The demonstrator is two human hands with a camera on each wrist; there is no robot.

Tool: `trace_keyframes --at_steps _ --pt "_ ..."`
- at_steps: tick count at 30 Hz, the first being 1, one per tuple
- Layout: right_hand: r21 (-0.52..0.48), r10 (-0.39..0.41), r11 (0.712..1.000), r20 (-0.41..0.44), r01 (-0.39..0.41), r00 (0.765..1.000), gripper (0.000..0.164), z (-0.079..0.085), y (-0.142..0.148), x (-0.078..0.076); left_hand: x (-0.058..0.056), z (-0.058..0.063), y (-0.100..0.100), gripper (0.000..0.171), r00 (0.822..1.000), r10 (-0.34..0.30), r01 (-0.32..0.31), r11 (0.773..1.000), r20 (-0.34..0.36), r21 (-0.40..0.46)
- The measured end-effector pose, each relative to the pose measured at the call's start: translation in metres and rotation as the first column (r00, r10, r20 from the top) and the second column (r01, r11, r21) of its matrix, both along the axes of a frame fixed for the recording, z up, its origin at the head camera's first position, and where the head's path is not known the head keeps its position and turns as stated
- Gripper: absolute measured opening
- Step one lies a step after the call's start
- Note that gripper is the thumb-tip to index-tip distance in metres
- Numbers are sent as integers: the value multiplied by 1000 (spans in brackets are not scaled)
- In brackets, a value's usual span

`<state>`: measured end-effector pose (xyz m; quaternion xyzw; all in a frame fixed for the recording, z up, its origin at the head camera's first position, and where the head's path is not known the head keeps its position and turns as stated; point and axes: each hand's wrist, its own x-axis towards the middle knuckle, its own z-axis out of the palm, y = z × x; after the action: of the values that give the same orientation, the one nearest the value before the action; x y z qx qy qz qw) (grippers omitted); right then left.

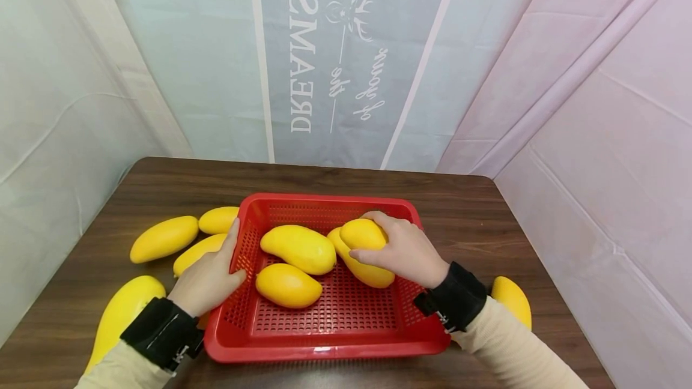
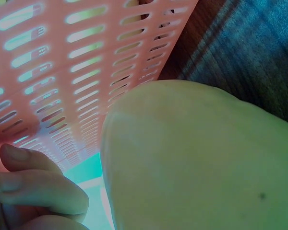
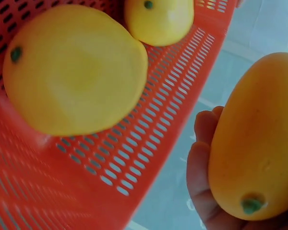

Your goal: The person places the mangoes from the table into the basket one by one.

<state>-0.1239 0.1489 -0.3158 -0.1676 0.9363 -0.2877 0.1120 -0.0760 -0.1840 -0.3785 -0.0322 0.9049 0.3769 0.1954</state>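
Several yellow mangoes lie in a red plastic basket (image 1: 324, 353): a large curved mango (image 1: 298, 249), a smaller mango (image 1: 289, 286) in front of it, and a long mango (image 1: 367, 273) at the right. My right hand (image 1: 408, 248) holds another mango (image 1: 363, 234) above the long one; in the right wrist view the fingers curl round this held mango (image 3: 254, 139), its green stem end showing. At the basket's left side, my left hand (image 1: 208, 281) grips the rim, thumb over the edge. Its curled fingers (image 2: 43, 187) show by the slotted wall in the left wrist view.
Left of the basket, several mangoes lie on the dark wooden table (image 1: 443, 197), among them a long mango (image 1: 164, 239) and a large mango (image 1: 127, 311) beside the left wrist. One mango (image 1: 512, 302) lies by the right forearm. A printed curtain (image 1: 346, 143) hangs behind.
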Motion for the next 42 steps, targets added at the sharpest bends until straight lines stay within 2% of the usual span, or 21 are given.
trace_keyframes --at_steps 5,11,18,25,42 --pt "-17 24 1000 -18 -25 1000 61 -14 -5 2 0 0 0 101 1000 0 0 1000 -2 -1" --pt "14 47 999 -76 -46 996 59 -27 -10 6 0 1 0 101 1000 -5 4 1000 -7 -8" --pt "56 54 997 -74 -50 996 61 -34 -15 9 -1 1 0 101 1000 -10 10 1000 -10 -9" --pt "107 105 990 -78 -96 991 59 -42 -18 11 0 1 0 101 1000 -11 11 1000 -5 -3" --pt "153 176 975 -113 -158 978 62 -48 -23 13 -1 1 0 101 1000 -15 15 1000 -10 1"
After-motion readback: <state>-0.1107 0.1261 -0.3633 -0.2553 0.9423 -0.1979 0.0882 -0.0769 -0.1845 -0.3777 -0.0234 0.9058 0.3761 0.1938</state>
